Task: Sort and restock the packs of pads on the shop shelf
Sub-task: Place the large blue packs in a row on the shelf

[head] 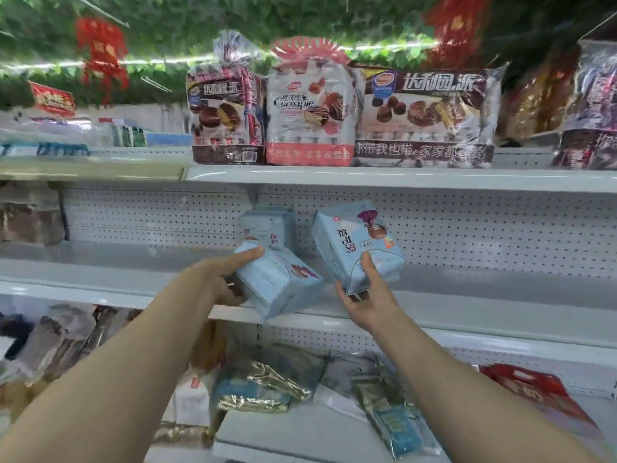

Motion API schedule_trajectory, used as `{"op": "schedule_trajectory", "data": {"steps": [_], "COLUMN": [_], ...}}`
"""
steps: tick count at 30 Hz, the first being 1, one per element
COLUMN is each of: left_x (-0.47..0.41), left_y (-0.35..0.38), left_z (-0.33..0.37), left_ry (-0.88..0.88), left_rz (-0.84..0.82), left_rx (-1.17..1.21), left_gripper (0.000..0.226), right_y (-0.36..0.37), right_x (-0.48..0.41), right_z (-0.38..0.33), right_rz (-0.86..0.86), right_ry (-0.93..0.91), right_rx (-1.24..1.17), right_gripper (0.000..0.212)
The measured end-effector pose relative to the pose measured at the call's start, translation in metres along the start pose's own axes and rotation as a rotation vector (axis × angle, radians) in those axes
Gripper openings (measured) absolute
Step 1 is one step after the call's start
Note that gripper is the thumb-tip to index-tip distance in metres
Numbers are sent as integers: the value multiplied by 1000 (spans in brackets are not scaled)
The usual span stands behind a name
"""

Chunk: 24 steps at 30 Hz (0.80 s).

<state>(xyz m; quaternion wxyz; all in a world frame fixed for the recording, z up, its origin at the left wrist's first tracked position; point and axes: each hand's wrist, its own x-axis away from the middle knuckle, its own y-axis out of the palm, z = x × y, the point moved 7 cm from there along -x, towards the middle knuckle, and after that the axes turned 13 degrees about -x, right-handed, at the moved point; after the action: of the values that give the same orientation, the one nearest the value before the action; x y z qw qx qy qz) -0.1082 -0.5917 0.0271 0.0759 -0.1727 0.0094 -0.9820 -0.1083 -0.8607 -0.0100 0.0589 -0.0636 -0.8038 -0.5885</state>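
Holding one pale blue pack of pads in each hand, the person works at the middle shelf (100, 269), which is mostly bare. The left hand (227, 279) has its grip curled round the left pack (280, 285), thumb across the top edge and fingers underneath. That pack is tilted with its lower corner out past the shelf's front lip; whether it rests on the shelf cannot be told. The right hand (367, 297) pinches the right pack (354, 238) at its lower end, thumb pressed up the printed face and fingers behind. This pack leans to one side and its print reads upside down. A third pack (267, 227) stands upright behind the other two, near the perforated back panel (467, 228). These packs look light and soft: film wrap over a squashy filling, with faces that dent slightly under the thumbs. The film is probably a little slippery, so a broad hold across the two wide faces should serve better than a pinch at a corner. The right pack likely needs turning over before it goes beside the standing one. Bags of snack cakes (310, 108) fill the shelf above, and foil and plastic packs (267, 385) lie jumbled on the one below.
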Motion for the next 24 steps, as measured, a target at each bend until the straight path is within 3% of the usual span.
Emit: {"op": "schedule_trajectory", "data": {"steps": [4,11,17,21,24], "left_x": [-30,-71,-70,-52,-54], "left_y": [-17,-18,3,4,-2], "left_z": [31,74,76,75,80], "left_ry": [105,267,366,307,335], "left_rz": [-132,-292,-356,-481,-428], "left_rx": [-148,-464,-814,-988,-1052], "left_gripper": [49,56,73,45,70], "right_y": [4,9,-4,-4,-3], "right_x": [-13,-21,-19,-21,-26], "right_z": [39,59,55,47,42], "right_rz": [48,56,86,82,75], "right_ry": [-58,-190,-227,-225,-200], "right_rx": [-49,-35,-16,-26,-44], "right_gripper": [64,53,59,58,60]}}
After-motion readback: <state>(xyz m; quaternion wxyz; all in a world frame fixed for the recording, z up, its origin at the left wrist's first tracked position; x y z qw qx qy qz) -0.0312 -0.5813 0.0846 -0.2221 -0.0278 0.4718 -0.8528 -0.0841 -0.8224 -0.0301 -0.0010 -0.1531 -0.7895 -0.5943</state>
